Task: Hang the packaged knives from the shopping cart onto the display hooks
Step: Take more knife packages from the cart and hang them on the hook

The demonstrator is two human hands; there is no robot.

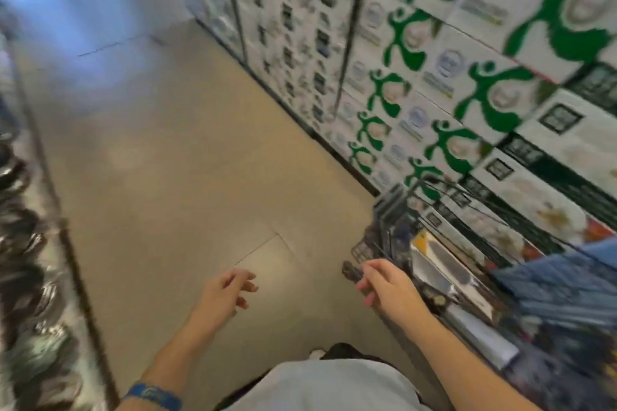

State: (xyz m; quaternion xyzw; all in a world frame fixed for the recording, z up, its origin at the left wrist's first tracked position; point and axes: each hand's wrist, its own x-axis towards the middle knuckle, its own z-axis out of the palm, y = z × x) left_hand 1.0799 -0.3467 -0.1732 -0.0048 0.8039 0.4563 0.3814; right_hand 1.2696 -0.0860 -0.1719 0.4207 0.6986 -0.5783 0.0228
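The view is blurred by motion. The shopping cart stands at the lower right against the shelving, its dark wire basket holding packaged knives with a pale blade showing. My right hand reaches to the cart's near edge, fingers curled at a dark part of the rim; whether it grips it is unclear. My left hand hovers over the bare floor with relaxed, spread fingers, holding nothing. No display hooks are recognisable in the blur.
White boxes with green figures fill the shelves along the right. Dark shiny goods line the left shelf. A beige tiled floor runs between them. Blue material lies over the cart's right side.
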